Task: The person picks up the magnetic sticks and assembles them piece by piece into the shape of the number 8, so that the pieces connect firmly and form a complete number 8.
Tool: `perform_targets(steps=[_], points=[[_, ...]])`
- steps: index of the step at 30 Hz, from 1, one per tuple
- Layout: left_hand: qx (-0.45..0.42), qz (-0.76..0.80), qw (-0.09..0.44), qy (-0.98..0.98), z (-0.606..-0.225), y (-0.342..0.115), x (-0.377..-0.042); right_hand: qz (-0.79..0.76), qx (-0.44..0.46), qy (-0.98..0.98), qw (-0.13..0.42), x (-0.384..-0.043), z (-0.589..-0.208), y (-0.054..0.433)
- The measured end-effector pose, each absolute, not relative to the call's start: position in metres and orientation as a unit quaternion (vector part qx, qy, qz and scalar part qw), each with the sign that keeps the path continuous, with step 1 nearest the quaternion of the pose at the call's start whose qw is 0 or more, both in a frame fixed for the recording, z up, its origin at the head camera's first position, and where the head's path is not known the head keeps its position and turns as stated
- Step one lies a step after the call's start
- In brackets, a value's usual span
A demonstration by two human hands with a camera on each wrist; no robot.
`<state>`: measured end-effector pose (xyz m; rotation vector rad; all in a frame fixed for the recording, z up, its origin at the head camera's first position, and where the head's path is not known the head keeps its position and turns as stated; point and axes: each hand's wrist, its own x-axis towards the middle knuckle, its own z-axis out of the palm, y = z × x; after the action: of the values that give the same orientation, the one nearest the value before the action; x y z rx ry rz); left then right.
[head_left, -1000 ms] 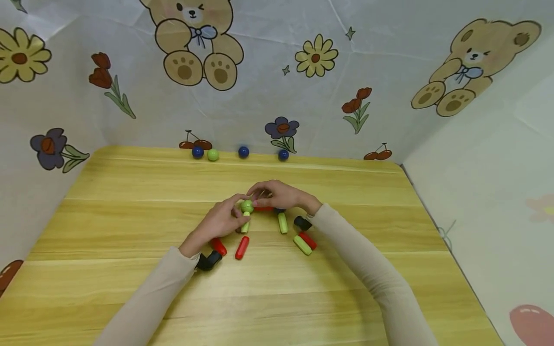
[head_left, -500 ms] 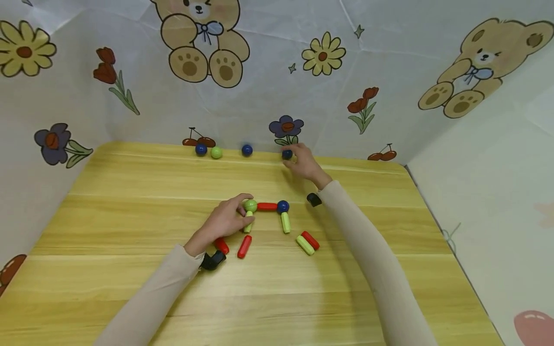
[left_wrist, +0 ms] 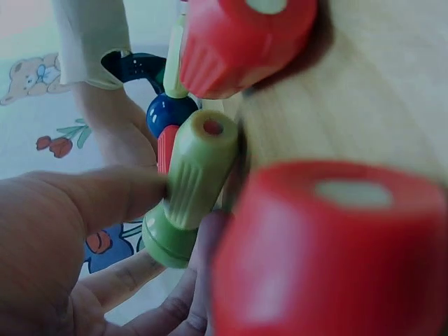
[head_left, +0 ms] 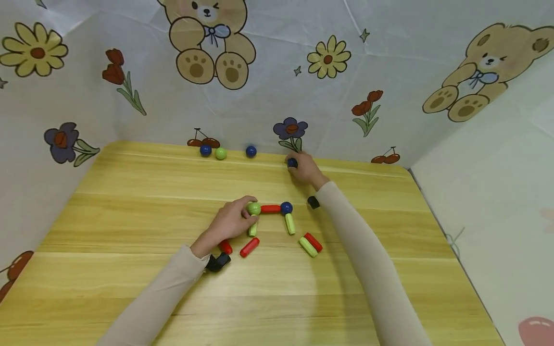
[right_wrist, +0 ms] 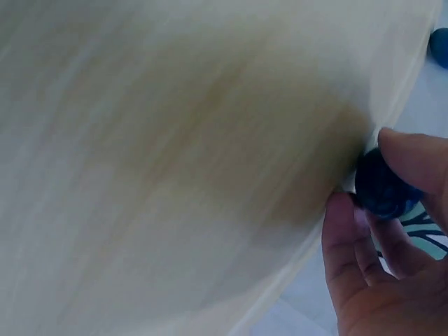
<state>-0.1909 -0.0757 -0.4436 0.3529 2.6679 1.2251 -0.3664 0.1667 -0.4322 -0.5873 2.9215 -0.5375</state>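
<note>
- Right hand (head_left: 306,169): located near the back edge of the tabletop (head_left: 242,307), right of its midpoint. Grip found clamped on 1 dark blue ball (head_left: 292,163), pinched between thumb and fingers. Whether the ball touched the wood could not be told.
- Left hand (head_left: 231,218): located about midway between the back and front edges. Grip found closed about the joint of 1 green corner ball (head_left: 254,208) and 1 green left rod (head_left: 253,228); the left wrist view showed the thumb against the rod.
- Assembly: a red crossbar (head_left: 270,209) ran from the green corner ball rightward to a blue corner ball (head_left: 286,208). A green right rod (head_left: 290,224) extended from the latter toward the front edge.
- Loose parts, front side of the assembly: 1 slanted red rod (head_left: 249,247); 1 red rod by the left wrist (head_left: 225,247), partly hidden by that arm.
- Loose parts toward the right edge: 1 outer red rod (head_left: 313,242) and 1 outer green rod (head_left: 308,247), side by side.
- Back edge, left of the right hand: a far-left blue ball (head_left: 205,150), a back green ball (head_left: 220,153) just beside it, and a middle blue ball (head_left: 251,152) apart from those 2.
</note>
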Motion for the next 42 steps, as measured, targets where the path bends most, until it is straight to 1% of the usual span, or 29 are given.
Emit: perform_targets(steps=[5, 8, 11, 15, 20, 25, 29, 34, 42], points=[[0.111, 0.409, 0.074, 0.903, -0.443, -0.077, -0.192, -0.184, -0.205, 0.960, 0.049, -0.356, -0.429, 0.172], [0.106, 0.413, 0.073, 0.902, -0.443, -0.079, -0.193, -0.212, -0.213, 0.953, 0.046, -0.342, -0.425, 0.173], [0.104, 0.420, 0.076, 0.898, -0.443, -0.080, -0.194, -0.248, -0.230, 0.940, 0.039, -0.320, -0.417, 0.171], [0.099, 0.436, 0.089, 0.890, -0.444, -0.082, -0.195, -0.278, -0.272, 0.921, 0.029, -0.283, -0.406, 0.165], [0.091, 0.455, 0.102, 0.880, -0.445, -0.083, -0.196, -0.302, -0.319, 0.897, 0.056, -0.240, -0.401, 0.154], [0.096, 0.458, 0.101, 0.878, -0.444, -0.082, -0.196, -0.301, -0.346, 0.884, 0.088, -0.211, -0.407, 0.144], [0.092, 0.460, 0.096, 0.878, -0.443, -0.081, -0.196, -0.291, -0.359, 0.881, 0.105, -0.199, -0.414, 0.137], [0.079, 0.467, 0.086, 0.877, -0.445, -0.080, -0.197, -0.290, -0.364, 0.877, 0.116, -0.191, -0.422, 0.129], [0.074, 0.465, 0.075, 0.879, -0.447, -0.078, -0.199, -0.271, -0.368, 0.882, 0.116, -0.185, -0.428, 0.121]])
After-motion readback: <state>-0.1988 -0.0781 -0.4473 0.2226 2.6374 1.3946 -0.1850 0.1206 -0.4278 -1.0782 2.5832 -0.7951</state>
